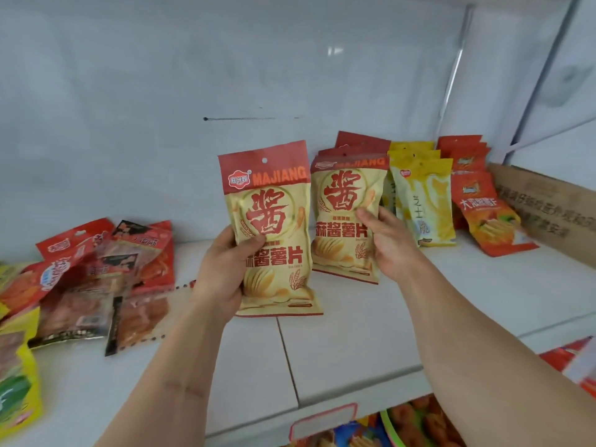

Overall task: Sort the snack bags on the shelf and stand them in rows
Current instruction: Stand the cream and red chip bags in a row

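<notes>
My left hand (222, 269) holds a cream and red MAJIANG chip bag (274, 227) upright above the white shelf (354, 333). To its right stands a row of several matching MAJIANG bags (346, 214). My right hand (387, 243) grips the front bag of that row at its right edge. Beside them stand a row of yellow bags (425, 198) and a row of orange-red bags (477, 201), whose front bag leans forward.
An unsorted heap of red, clear and yellow snack bags (96, 279) lies flat at the left of the shelf. A cardboard box (548, 208) stands at the far right. More goods show on the lower shelf (419, 424) below a price tag holder.
</notes>
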`<state>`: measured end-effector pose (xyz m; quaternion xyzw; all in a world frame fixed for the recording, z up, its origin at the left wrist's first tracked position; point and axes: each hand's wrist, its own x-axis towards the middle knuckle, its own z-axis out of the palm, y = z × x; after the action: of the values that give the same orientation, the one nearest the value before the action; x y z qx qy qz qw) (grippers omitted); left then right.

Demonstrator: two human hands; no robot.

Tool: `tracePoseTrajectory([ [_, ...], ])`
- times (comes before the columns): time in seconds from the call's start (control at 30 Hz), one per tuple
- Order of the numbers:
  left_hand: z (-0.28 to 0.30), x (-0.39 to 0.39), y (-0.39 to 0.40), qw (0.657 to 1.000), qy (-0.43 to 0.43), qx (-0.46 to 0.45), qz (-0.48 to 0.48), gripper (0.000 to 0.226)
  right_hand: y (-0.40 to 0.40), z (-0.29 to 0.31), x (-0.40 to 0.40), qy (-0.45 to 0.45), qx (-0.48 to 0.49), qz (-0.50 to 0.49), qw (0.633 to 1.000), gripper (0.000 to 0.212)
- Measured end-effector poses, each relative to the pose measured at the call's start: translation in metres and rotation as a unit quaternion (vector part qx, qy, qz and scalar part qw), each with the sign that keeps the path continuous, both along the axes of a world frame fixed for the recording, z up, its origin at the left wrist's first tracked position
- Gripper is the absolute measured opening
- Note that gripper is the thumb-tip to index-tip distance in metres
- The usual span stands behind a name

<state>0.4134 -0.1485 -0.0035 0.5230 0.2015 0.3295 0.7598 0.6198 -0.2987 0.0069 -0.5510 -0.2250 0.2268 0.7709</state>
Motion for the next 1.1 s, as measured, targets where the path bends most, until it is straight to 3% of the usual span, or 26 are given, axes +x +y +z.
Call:
tracePoseTrajectory([
  [0.17,0.000,0.036,-0.014,1.000,0.009,0.009,-0.008,0.025,-0.006,-0.010,0.048,-0.004,-0.008,-0.016,1.000,0.027],
  [0.33,-0.002,0.067,-0.031,0.999,0.021,0.013,0.025,0.025,-0.001,-0.021,0.095,-0.002,-0.008,0.012,1.000,0.022],
  [0.5,-0.002,0.096,-0.049,0.997,0.030,0.022,0.072,0.026,0.008,-0.028,0.133,-0.024,0.004,0.042,0.999,0.032],
  [0.9,-0.010,0.137,-0.061,0.992,0.046,0.027,0.112,0.025,0.034,-0.050,0.163,-0.035,0.009,-0.004,0.999,0.030],
  [1.1,-0.011,0.167,-0.071,0.992,0.055,0.045,0.100,0.027,0.034,-0.043,0.159,-0.056,-0.031,-0.013,0.998,0.055],
])
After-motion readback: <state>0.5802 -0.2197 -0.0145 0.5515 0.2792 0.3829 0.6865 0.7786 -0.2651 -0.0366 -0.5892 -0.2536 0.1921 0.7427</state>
